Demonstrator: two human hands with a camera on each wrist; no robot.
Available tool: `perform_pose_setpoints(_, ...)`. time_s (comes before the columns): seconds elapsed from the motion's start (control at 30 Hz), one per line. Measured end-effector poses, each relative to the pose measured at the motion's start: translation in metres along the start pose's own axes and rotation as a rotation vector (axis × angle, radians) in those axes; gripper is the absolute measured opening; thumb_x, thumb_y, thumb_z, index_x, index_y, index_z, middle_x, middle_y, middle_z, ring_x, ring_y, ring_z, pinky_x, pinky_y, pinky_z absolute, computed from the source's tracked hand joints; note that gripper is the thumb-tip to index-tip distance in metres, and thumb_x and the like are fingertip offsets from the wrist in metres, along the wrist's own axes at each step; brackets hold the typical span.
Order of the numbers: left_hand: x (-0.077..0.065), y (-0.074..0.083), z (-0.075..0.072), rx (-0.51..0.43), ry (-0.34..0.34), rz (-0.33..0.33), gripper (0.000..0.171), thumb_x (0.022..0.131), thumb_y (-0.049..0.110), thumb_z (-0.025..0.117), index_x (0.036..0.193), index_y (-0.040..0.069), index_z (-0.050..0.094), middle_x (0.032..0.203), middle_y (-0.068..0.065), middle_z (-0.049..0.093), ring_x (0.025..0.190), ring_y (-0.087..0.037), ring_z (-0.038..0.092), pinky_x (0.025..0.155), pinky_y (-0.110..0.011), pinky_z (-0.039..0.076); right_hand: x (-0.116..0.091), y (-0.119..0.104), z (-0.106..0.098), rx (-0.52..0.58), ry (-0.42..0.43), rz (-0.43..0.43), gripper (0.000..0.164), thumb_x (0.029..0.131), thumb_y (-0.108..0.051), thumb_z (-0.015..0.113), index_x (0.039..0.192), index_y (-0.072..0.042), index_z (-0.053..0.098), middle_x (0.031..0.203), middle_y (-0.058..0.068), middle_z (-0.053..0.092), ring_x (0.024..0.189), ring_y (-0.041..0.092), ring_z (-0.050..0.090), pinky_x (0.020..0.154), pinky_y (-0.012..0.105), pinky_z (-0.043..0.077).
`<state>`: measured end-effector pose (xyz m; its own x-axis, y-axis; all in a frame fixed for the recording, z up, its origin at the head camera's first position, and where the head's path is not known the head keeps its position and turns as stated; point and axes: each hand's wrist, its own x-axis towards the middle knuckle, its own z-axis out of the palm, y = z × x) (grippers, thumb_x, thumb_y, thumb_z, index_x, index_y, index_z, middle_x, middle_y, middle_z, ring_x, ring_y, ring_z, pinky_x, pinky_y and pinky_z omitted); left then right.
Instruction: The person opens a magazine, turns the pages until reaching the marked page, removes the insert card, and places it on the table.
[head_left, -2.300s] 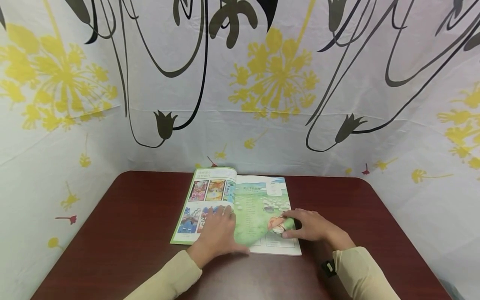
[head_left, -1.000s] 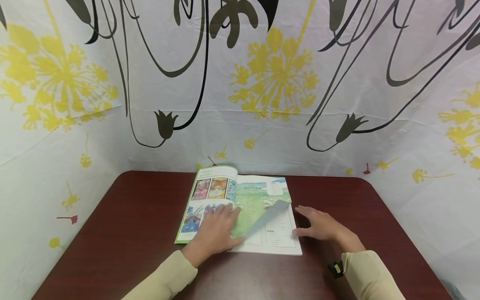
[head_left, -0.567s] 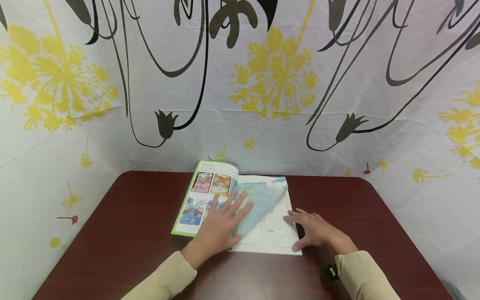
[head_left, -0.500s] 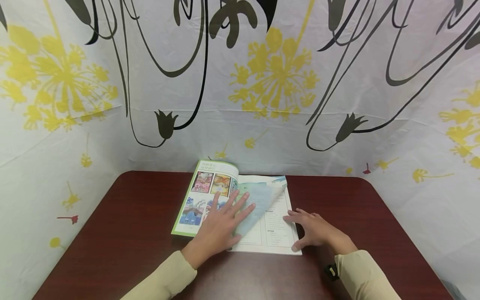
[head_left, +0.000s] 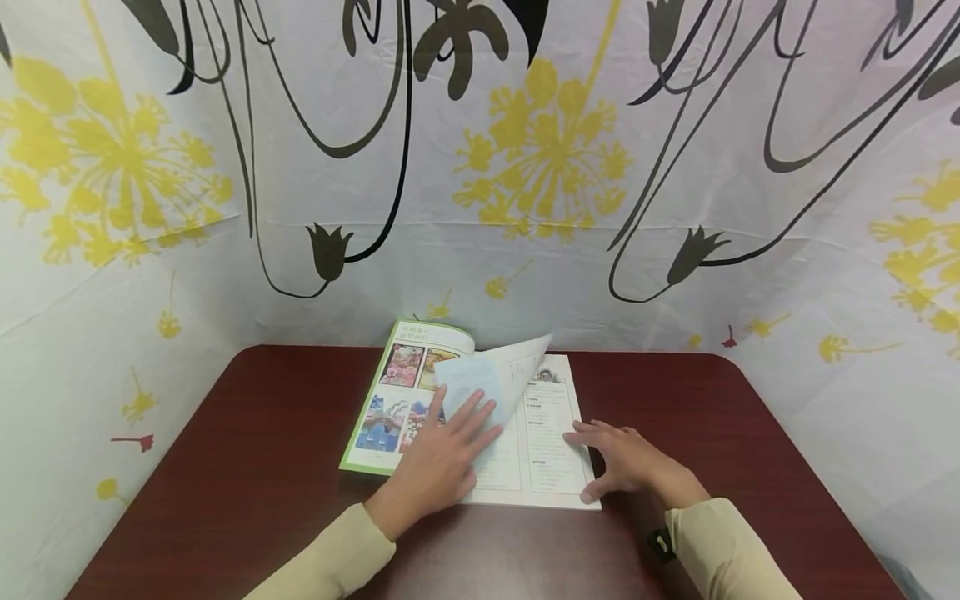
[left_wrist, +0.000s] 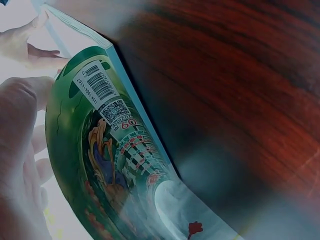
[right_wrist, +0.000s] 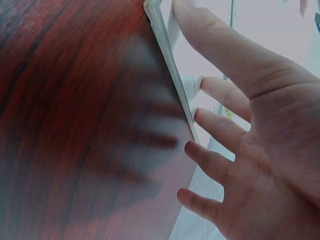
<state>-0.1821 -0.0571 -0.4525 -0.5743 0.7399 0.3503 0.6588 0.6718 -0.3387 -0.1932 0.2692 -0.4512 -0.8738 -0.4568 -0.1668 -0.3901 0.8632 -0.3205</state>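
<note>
An open magazine [head_left: 555,479] lies on the table, its left side showing several small colour pictures. One leaf [head_left: 517,367] stands half turned, folded over toward the left. My left hand [head_left: 435,458] rests on the left side with fingers spread over that leaf. In the left wrist view, the curved green cover [left_wrist: 65,125] with a barcode rises beside my left thumb. At the magazine's right edge, my right hand [head_left: 630,462] touches the page with thumb and fingertips apart. The right wrist view has its relaxed fingers along the stacked page edges [right_wrist: 172,70].
The dark red-brown table [head_left: 247,467] extends around the magazine on both sides and in front. Behind and beside it hangs a white cloth [head_left: 570,283] printed with yellow flowers and dark stems. A black band [head_left: 662,546] sits at the right wrist.
The leaf has swung from the right side up and over to the left, uncovering a white text page. My left fingers have spread onto it; my right hand released the leaf and settled at the edge.
</note>
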Motion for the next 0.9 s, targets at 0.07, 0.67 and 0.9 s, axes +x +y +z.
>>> perform_pose_setpoints(0.07,0.0001,0.0001,0.0006,-0.001,-0.022,0.011,0.058,0.084,0.030,0.061,0.142,0.025,0.057,0.156,-0.006,0.040,0.151,-0.027,0.019,0.115,-0.065,0.008,0.0000,0.0000,0.0003,-0.006,0.002,0.005,0.093,0.060,-0.047,0.091,0.139,-0.009,0.059,0.148,0.018,0.049,0.138,0.043,0.040,0.102,0.069,0.031)
perform_pose_setpoints(0.67,-0.0021,-0.0007,0.0010,0.028,-0.106,-0.057,0.047,0.088,0.053,0.059,0.120,0.021,0.069,0.148,-0.009,0.049,0.146,-0.031,0.030,0.110,-0.071,0.015,-0.0003,-0.0045,-0.0020,0.013,-0.005,0.029,0.092,0.061,-0.043,0.092,0.139,-0.009,0.058,0.148,0.019,0.048,0.137,0.041,0.042,0.102,0.070,0.030)
perform_pose_setpoints(0.9,-0.0036,-0.0007,0.0011,0.021,-0.135,-0.108,0.061,0.083,0.066,0.062,0.120,0.018,0.069,0.146,-0.010,0.052,0.145,-0.033,0.032,0.109,-0.072,0.016,-0.0004,-0.0051,-0.0002,0.014,-0.001,0.026,0.092,0.060,-0.043,0.092,0.139,-0.008,0.059,0.148,0.019,0.048,0.137,0.040,0.042,0.102,0.070,0.030)
